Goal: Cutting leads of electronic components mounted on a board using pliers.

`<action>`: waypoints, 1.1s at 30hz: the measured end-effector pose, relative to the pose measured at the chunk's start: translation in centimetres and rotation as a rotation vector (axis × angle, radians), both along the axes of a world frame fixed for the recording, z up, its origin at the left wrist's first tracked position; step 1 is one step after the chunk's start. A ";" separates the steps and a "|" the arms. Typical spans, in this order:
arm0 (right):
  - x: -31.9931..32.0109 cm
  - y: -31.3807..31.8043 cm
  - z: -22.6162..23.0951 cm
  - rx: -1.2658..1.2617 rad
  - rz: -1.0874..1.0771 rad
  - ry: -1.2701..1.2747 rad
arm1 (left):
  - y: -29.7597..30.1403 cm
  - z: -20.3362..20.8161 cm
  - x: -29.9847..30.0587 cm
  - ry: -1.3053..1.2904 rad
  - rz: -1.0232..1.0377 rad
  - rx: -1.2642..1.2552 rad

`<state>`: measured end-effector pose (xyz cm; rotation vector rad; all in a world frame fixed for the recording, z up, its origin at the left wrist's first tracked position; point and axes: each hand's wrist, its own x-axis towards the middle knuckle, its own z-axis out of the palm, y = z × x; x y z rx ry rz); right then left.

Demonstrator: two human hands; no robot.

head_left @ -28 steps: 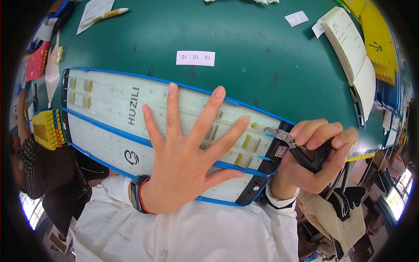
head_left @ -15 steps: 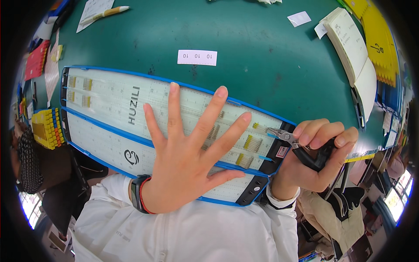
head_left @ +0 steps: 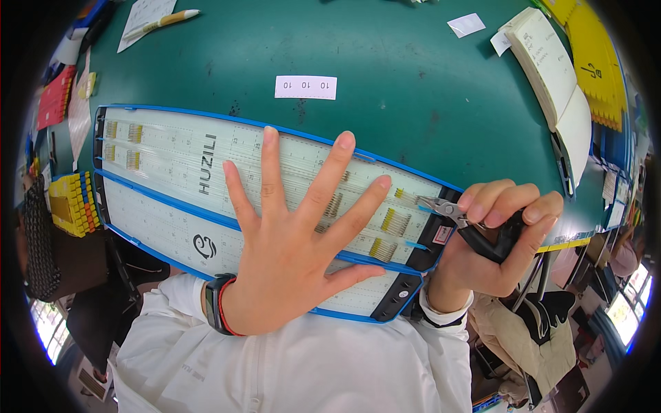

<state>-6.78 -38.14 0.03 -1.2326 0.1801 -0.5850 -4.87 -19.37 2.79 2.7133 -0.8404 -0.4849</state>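
My left hand (head_left: pixel 286 237) lies flat, fingers spread wide, across a long blue-edged case (head_left: pixel 172 148) with pale inner panels. Fine clear lines run lengthwise along the panel under it. At the case's right end my right hand (head_left: pixel 513 213) grips small pliers (head_left: pixel 446 209) with black handles and silver jaws. Their tips point left, close to a small yellow piece (head_left: pixel 399 193) on the lines; whether they touch it I cannot tell. Below that sit two yellow coil-like rows (head_left: pixel 396 221). Similar yellow rows (head_left: pixel 133 160) are at the left end, and others are partly hidden by my left fingers.
On the green table (head_left: pixel 385 82) beyond the case lies a white paper strip (head_left: pixel 306 87). A pen (head_left: pixel 162 23) rests on paper at the far left. An open notebook (head_left: pixel 551 69) lies at the right, beside yellow cards (head_left: pixel 599 62). Yellow blocks (head_left: pixel 72 203) are stacked at the left.
The whole view has shifted slightly. Both hands stay in nearly the same place on the case, and the pliers' tips remain by the small yellow piece.
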 end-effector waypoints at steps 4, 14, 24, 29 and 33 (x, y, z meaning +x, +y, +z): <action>0.0 0.0 0.0 0.027 -0.007 -0.014 | -0.1 0.0 0.0 -0.004 0.003 -0.005; 0.2 0.2 -0.3 -0.008 0.049 -0.042 | 0.7 0.2 0.0 -0.033 0.025 0.015; -0.5 -5.4 1.7 -1.214 -0.091 0.330 | 5.2 0.1 0.6 -0.021 0.049 -0.062; -2.3 -7.6 1.8 -1.306 -0.228 0.379 | 5.2 -1.1 0.9 -0.085 0.004 -0.040; -6.6 -15.1 1.3 -1.075 -0.793 0.436 | 5.3 -0.5 0.3 -0.185 -0.033 -0.026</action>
